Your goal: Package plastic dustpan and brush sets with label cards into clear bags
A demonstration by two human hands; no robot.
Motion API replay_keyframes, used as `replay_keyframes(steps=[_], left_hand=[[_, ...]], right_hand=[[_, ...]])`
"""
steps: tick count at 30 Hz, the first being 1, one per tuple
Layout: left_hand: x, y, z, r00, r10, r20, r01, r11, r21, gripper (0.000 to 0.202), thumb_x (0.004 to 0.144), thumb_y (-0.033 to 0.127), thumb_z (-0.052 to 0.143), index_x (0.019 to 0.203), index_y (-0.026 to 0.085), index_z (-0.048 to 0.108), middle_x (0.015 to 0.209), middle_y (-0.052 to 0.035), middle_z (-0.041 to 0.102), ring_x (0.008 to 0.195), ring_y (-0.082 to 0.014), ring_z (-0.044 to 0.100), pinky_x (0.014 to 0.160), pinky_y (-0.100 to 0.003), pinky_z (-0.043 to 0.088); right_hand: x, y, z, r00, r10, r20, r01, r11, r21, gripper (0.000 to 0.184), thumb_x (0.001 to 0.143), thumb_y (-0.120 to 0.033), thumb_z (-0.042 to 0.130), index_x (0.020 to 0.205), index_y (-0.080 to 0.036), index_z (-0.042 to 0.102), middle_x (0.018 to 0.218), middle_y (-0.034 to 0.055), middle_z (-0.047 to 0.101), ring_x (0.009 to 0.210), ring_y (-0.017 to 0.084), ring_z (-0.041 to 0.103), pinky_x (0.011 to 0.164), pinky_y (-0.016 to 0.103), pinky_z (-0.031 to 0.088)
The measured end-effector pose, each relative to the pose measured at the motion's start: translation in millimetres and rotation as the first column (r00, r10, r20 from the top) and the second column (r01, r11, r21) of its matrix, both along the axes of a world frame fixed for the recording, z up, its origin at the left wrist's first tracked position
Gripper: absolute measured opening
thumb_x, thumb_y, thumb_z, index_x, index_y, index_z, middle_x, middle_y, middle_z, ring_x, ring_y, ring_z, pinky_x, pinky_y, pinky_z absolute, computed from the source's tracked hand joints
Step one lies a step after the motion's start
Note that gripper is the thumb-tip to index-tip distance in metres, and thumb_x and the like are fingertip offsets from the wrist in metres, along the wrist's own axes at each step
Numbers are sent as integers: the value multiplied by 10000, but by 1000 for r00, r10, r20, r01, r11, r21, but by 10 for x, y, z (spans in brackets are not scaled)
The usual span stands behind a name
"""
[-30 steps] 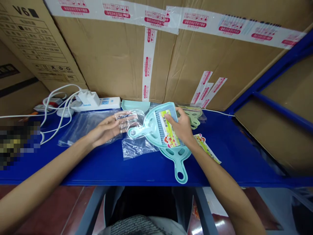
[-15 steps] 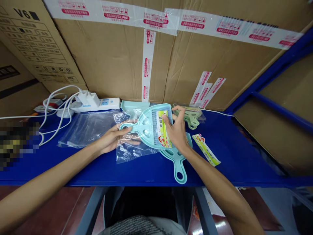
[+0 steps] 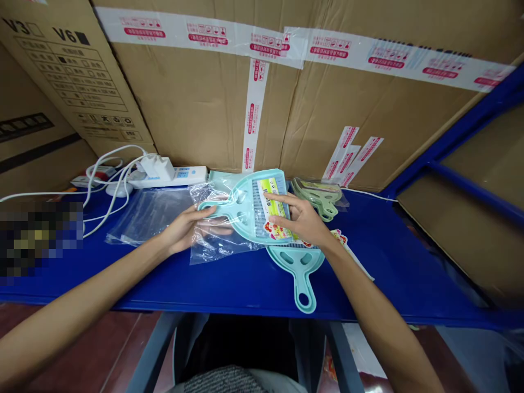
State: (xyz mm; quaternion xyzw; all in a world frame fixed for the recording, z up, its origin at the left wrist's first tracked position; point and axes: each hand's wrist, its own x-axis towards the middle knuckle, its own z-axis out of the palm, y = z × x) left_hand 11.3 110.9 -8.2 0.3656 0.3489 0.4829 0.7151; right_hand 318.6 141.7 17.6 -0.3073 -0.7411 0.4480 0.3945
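A mint-green dustpan with a grey-bristled brush nested in it is held above the table. My left hand is closed on its handle, thumb on top, fingers behind a clear plastic bag. My right hand lies with fingers apart across the yellow and white label card on the brush. Below it, a second mint dustpan set lies with its handle toward me. Partly behind my right wrist lies another label card.
A bagged olive-green set lies at the back right. More mint plastic shows behind the held dustpan. Flat clear bags lie left, near a power strip and white cables. Cardboard boxes wall the blue table's back.
My right hand has shifted from the dustpan's right edge, its fingers now spread over the label card. The dustpan stays in my left hand. The view has shifted slightly.
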Motion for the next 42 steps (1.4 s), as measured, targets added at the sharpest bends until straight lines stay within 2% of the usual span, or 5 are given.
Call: replay_keyframes(steps=[10, 19, 32, 38, 42], left_hand=[[-46, -20, -3, 995, 91, -47, -88, 994, 61, 519, 795, 272, 875, 1297, 239, 745, 1007, -80, 836, 1072, -366, 792, 938, -478, 672], [-7, 59, -23, 985, 170, 36, -174, 969, 173, 311, 951, 294, 750, 1239, 176, 763, 1207, -93, 778, 1082, -259, 754, 971, -424, 663], [-3, 79, -81, 992, 92, 91, -104, 984, 148, 280, 980, 129, 685, 1254, 128, 739, 1038, -99, 800, 798, -195, 786, 823, -350, 703], [51, 86, -83, 984, 157, 84, -162, 985, 53, 300, 989, 76, 622, 1273, 88, 716, 1015, -137, 802, 759, -210, 797, 778, -339, 704], [32, 95, -127, 990, 124, 62, -128, 990, 66, 363, 996, 103, 624, 1354, 96, 683, 1079, -153, 801, 846, -253, 814, 843, -412, 705]], right_hand=[[-261, -143, -182, 971, -224, 82, 208, 963, 169, 680, 829, -453, 889, 1468, -409, 663, 1427, 46, 694, 1348, 365, 615, 1220, 725, 410], [-240, -105, -218, 955, -294, 34, 278, 931, 235, 726, 826, -450, 892, 1503, -399, 636, 1536, 46, 605, 1461, 371, 522, 1266, 678, 358], [-118, -42, -98, 977, -153, 150, 110, 959, 262, 713, 918, -414, 789, 1587, -399, 541, 1554, 57, 558, 1469, 353, 506, 1289, 642, 329], [-74, 102, -164, 896, -415, -156, 420, 907, -1, 834, 912, -433, 773, 1657, -395, 400, 1503, 97, 595, 1346, 315, 603, 1127, 512, 558], [-124, 65, -157, 943, -260, -208, 166, 909, -382, 849, 828, -390, 853, 1568, -339, 438, 1314, 87, 732, 1182, 311, 721, 1022, 520, 628]])
